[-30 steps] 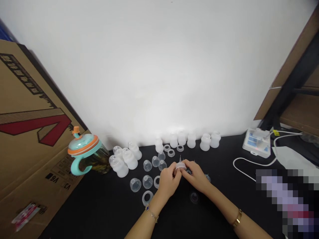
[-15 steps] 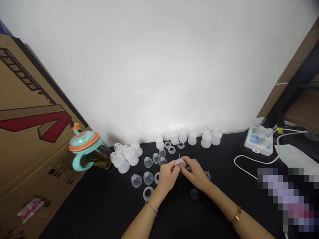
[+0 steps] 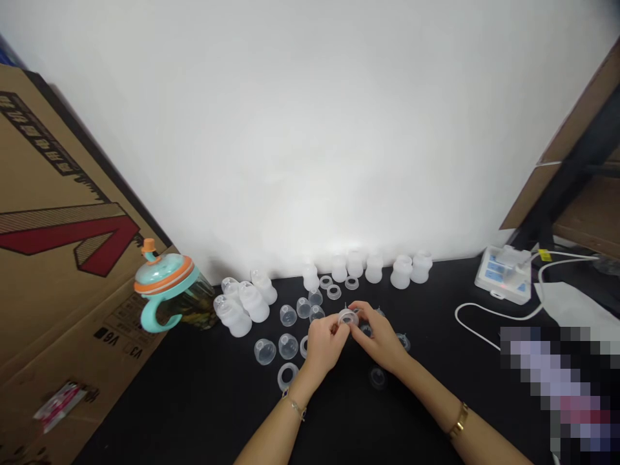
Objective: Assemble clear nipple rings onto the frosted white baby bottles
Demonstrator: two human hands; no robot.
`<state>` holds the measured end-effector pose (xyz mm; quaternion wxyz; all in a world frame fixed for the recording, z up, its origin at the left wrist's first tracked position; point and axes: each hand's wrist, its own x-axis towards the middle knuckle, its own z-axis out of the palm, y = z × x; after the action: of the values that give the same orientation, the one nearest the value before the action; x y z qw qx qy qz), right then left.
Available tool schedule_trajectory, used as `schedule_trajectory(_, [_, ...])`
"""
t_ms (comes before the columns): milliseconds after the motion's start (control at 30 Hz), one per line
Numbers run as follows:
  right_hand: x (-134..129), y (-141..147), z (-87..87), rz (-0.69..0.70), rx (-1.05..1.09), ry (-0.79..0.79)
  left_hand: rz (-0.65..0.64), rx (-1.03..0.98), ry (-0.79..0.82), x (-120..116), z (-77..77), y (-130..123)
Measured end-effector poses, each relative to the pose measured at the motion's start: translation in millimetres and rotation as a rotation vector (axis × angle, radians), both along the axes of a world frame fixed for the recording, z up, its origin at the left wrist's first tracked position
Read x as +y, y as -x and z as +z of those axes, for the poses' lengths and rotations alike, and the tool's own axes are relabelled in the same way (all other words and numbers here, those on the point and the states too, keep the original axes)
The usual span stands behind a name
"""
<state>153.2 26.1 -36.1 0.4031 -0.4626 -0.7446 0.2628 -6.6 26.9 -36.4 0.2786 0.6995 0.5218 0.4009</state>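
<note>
Fingers of the left hand (image 3: 323, 342) and right hand (image 3: 380, 339) pinch one translucent collar (image 3: 348, 317) between them, above the black bench (image 3: 194, 407).
Both sets are closed on its rim, a thin tip rising from it; around them I count six open white bottles (image 3: 374, 268) by the wall (image 3: 310, 129), four capped bottles (image 3: 254, 302), six clear domes (image 3: 288, 347) and five loose rings (image 3: 334, 292).

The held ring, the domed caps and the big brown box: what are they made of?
Ring: pale, smooth, probably plastic by its stiff-looking rim; silicone possible.
Domed caps: clear, glossy, likely plastic; the dark table shows through.
Box: matte, likely cardboard, judging by its printed brown face.
</note>
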Motion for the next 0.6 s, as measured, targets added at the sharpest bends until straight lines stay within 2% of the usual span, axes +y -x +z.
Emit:
schedule_trajectory(100, [0.8, -1.3, -0.1, -0.027, -0.022, -0.015, -0.015, -0.002, -0.003, -1.2, 0.8, -0.8])
schedule_trajectory(300, [2.4, -3.4, -0.1, 0.005, -0.103, -0.051, -0.011, 0.075, -0.036, -2.9, -0.2, -1.5])
schedule_trajectory(600, [5.2, -5.8, -0.6, -0.012, -0.114, -0.058, -0.002, 0.14, -0.039, -3.1, 2.1, -1.8])
